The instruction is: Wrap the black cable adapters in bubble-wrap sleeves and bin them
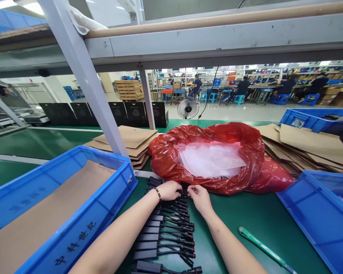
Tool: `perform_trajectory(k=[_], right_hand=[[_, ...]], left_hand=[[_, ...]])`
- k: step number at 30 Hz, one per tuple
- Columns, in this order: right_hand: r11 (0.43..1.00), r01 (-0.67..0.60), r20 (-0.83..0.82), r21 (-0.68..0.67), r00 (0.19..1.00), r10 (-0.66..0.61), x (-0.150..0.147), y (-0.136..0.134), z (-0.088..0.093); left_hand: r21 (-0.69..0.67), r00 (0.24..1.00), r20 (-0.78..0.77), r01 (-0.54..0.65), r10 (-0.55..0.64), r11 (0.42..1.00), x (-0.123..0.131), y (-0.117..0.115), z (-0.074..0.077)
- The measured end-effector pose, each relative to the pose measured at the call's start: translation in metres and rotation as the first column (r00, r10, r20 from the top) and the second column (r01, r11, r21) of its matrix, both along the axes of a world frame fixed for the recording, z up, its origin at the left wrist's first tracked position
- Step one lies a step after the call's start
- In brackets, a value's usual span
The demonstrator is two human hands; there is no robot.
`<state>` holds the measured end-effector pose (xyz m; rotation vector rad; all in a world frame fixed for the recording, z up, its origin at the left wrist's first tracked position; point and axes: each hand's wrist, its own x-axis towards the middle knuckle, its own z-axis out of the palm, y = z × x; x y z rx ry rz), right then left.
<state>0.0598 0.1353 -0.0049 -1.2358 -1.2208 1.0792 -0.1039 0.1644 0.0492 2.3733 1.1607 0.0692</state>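
Observation:
A row of black cables with box-shaped modules (149,238) lies on the green tabletop, with the connector ends to the right. My left hand (170,191), wearing a beaded bracelet, is closed over a black cable at the far end of the row. Facing it from the right, my right hand (199,197) pinches at the connector end of that cable. Fingers hide most of the piece. Just behind both hands sits an open red plastic bag (171,160) filled with clear bubble-wrap pouches (211,160).
Blue bins stand at the left (114,198) and right (305,213). A green-handled tool (261,245) lies by the right forearm. Flattened cardboard (311,144) is stacked beside the bag. A slanted metal post (88,83) and a shelf beam (217,38) cross ahead.

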Motion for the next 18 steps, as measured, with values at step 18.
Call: perform_trajectory(k=[18], right_hand=[[0.996, -0.085, -0.062, 0.007, 0.994, 0.085, -0.008, -0.009, 0.015]], left_hand=[[-0.267, 0.861, 0.458, -0.103, 0.220, 0.958, 0.000, -0.002, -0.018]])
